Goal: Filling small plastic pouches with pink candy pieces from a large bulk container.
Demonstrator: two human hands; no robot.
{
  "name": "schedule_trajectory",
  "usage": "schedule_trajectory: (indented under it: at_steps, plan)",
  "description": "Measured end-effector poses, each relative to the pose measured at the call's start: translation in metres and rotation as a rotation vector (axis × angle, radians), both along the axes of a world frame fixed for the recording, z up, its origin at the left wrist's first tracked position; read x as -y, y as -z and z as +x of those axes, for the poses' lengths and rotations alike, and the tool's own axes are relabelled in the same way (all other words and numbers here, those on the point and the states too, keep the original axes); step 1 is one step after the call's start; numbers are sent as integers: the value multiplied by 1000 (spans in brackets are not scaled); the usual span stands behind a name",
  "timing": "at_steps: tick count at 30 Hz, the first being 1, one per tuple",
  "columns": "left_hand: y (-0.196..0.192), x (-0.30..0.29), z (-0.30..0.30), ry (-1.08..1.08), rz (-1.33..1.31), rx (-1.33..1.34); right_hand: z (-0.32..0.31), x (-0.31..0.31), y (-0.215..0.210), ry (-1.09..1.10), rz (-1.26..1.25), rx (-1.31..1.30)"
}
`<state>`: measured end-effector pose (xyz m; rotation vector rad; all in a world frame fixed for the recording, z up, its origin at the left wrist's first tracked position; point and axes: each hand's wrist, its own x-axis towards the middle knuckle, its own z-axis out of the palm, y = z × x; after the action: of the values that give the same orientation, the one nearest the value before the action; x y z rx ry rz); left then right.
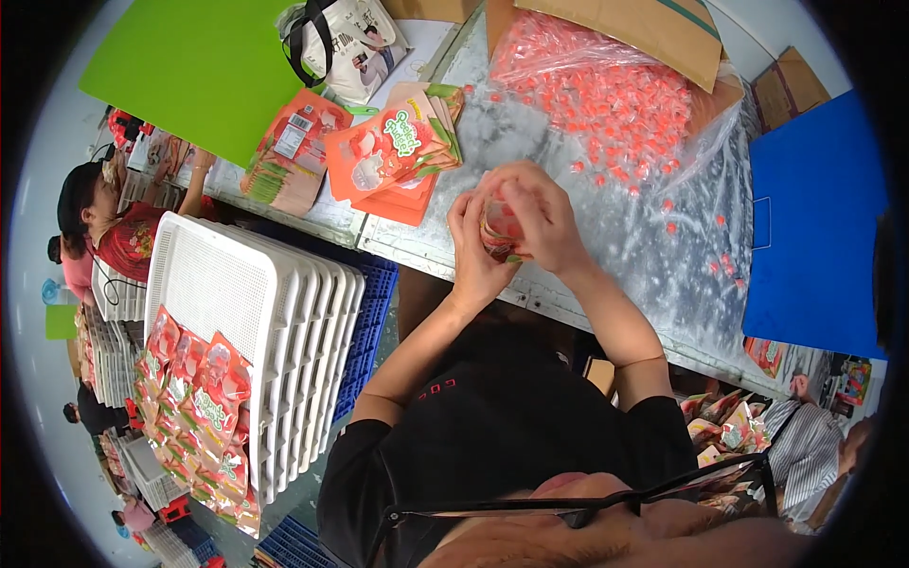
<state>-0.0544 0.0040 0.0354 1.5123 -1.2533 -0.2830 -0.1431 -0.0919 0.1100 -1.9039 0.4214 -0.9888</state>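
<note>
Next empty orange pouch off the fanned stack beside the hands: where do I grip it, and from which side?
Probably grip the top orange pouch by its bare edge nearest the left hand, coming from that side. The stack is fanned flat on the table, so the top pouch's edge overhangs those beneath. The far side carries green edges crowded against the second pile.

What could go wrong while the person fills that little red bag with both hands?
1. The left hand and right hand squeeze the small red pouch between them; if the grip slips, it may spill onto the table.
2. Loose pink candies lie scattered toward the table's near edge; an elbow could knock some off.
3. The stack of empty pouches leans in a fan, so a bump might slide it.
</note>
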Motion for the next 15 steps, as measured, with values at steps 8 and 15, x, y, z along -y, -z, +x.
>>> schedule_trajectory:
  at_steps: [8, 15]
  plan:
    - [5, 8, -2, -115, -117, -15, -21, -4, -22, -100, 104, 200]
    - [13, -11, 14, 14, 31, -50, -36, 17, 1, -207, -654, -667]
